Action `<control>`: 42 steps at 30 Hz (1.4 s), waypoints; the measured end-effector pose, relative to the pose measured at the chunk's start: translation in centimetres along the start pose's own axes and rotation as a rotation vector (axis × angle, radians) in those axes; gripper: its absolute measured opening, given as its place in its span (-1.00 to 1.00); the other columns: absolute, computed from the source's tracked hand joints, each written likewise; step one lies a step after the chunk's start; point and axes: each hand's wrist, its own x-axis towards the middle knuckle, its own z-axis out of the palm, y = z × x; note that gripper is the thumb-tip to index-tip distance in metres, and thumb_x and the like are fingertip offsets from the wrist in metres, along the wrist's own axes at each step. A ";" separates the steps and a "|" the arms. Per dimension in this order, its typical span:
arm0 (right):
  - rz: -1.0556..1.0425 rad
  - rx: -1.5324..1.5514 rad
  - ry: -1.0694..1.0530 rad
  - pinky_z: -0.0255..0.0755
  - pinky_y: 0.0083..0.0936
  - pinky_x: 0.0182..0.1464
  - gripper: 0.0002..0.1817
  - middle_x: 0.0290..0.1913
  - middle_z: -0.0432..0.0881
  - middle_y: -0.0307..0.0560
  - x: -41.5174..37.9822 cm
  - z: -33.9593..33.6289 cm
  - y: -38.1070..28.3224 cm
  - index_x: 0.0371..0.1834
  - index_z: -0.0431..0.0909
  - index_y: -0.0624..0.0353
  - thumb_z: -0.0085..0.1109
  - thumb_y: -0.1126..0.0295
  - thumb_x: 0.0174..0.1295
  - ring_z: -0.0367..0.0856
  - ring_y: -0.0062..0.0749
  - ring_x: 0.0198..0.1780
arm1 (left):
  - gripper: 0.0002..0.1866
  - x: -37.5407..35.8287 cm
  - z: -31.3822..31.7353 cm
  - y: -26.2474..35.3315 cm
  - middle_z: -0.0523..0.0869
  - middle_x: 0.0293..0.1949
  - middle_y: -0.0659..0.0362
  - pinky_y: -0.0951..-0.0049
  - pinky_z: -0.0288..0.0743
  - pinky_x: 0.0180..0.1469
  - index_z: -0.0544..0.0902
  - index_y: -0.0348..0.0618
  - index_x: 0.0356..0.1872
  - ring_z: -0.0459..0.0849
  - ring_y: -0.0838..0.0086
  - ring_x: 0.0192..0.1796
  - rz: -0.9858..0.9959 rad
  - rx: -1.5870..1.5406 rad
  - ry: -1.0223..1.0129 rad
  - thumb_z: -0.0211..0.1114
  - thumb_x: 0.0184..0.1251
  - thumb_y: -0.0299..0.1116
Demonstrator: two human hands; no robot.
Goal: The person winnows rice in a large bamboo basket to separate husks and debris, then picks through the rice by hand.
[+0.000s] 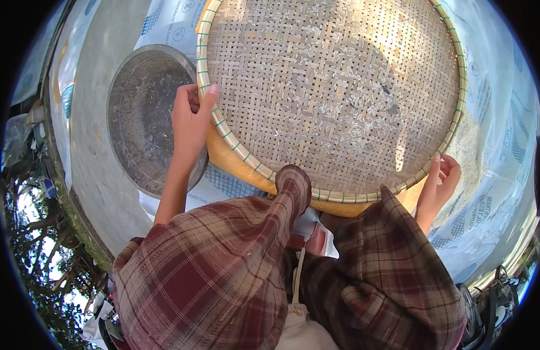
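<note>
A large round woven bamboo tray (252,87), its rim bound with green ties, is held over a yellow-orange rounded object (229,158). Small pale grains (354,125) lie scattered on the weave, mostly right of centre, with a few dark bits among them. My left hand (191,114) grips the tray's left rim, thumb on top and fingers curled beneath. At the lower right rim, my right hand (442,181) pinches the edge between thumb and curled fingers.
Left of the tray a dark grey round basin (147,111) holds a few pale grains. Printed white and blue sheets (491,146) cover the ground. A plaid garment (211,268) hangs below the tray. Leaves and branches (48,262) show at the lower left.
</note>
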 end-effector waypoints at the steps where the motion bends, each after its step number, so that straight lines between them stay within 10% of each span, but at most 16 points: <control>1: 0.225 0.033 -0.157 0.31 -0.51 -0.03 -0.62 -0.15 0.45 -0.06 0.0 -0.1 0.0 -0.07 0.35 0.29 0.16 0.27 0.18 0.43 -0.40 -0.12 | -0.63 -0.8 1.1 0.6 0.51 -0.34 0.17 0.53 0.40 -0.28 0.50 -0.29 -0.20 0.47 0.55 -0.32 0.169 0.320 0.066 0.27 0.18 -0.16; 9: 0.332 0.496 -0.321 0.33 -0.62 -0.21 -0.70 -0.26 0.50 -0.07 -0.9 0.7 -0.8 -0.10 0.30 0.34 0.11 0.43 0.18 0.43 -0.58 -0.25 | -0.53 -0.5 -1.1 -0.4 0.49 -0.20 0.09 0.45 0.42 -0.14 0.37 -0.38 0.03 0.50 0.45 -0.17 0.261 0.548 0.082 0.26 0.13 -0.34; 11: 0.254 0.513 -0.301 0.29 -0.66 -0.26 -0.74 -0.26 0.49 -0.12 -3.0 1.9 -3.7 -0.15 0.31 0.31 0.11 0.47 0.15 0.41 -0.61 -0.26 | -0.56 1.8 -1.9 -1.3 0.54 -0.14 0.07 0.50 0.41 -0.11 0.38 -0.39 0.05 0.51 0.50 -0.14 0.126 -0.103 0.185 0.21 0.16 -0.42; 17: 0.360 0.498 -0.174 0.30 -0.63 -0.28 -0.82 -0.32 0.47 -0.21 1.4 -2.6 -0.6 -0.21 0.35 0.32 0.00 0.51 0.12 0.39 -0.64 -0.35 | -0.58 -1.6 1.5 3.9 0.57 -0.14 0.09 0.52 0.41 -0.09 0.39 -0.34 0.12 0.53 0.54 -0.18 0.254 0.013 0.193 0.14 0.20 -0.49; 21: 0.048 -0.023 -0.357 0.31 -0.59 -0.27 -0.77 -0.41 0.47 -0.22 -2.3 -1.4 -2.5 -0.22 0.35 0.35 0.06 0.52 0.06 0.36 -0.62 -0.36 | -0.62 1.0 0.4 0.8 0.63 -0.21 0.08 0.52 0.44 -0.14 0.46 -0.35 0.07 0.58 0.52 -0.21 0.217 0.020 0.293 0.15 0.21 -0.50; 25: 0.313 0.395 0.050 0.27 -0.66 -0.29 -0.75 -0.39 0.47 -0.22 0.0 -2.2 -1.1 -0.19 0.38 0.36 0.07 0.51 0.05 0.34 -0.58 -0.37 | -0.60 -2.2 2.8 3.6 0.65 -0.24 0.06 0.53 0.46 -0.17 0.45 -0.35 0.10 0.61 0.55 -0.23 0.342 0.011 0.298 0.16 0.20 -0.51; 31: 0.134 0.047 -0.320 0.00 -0.61 -0.51 -0.83 -0.63 0.22 -0.31 -2.0 -1.3 -5.1 -0.42 0.41 0.29 0.16 0.43 0.01 0.14 -0.68 -0.53 | -0.59 1.1 -0.2 0.6 0.67 -0.26 0.06 0.52 0.48 -0.21 0.44 -0.37 0.09 0.61 0.56 -0.29 0.261 0.173 0.325 0.18 0.20 -0.46; 35: 0.278 0.483 0.044 0.18 -0.64 -0.43 -0.90 -0.59 0.33 -0.34 0.2 -2.1 -2.1 -0.46 0.40 0.26 0.04 0.46 0.12 0.25 -0.67 -0.46 | -0.61 -2.5 3.0 3.5 0.67 -0.27 0.04 0.52 0.48 -0.22 0.47 -0.37 0.07 0.61 0.56 -0.31 0.301 0.064 0.316 0.17 0.21 -0.45; 42: 0.156 0.194 -0.310 -0.06 -0.70 -0.52 -0.94 -0.61 0.25 -0.46 -1.4 -2.2 -4.3 -0.41 0.50 0.26 0.06 0.52 0.09 0.07 -0.80 -0.55 | -0.65 -0.1 0.8 1.0 0.67 -0.29 0.06 0.49 0.47 -0.24 0.50 -0.34 0.03 0.59 0.56 -0.33 0.284 0.096 0.350 0.15 0.22 -0.44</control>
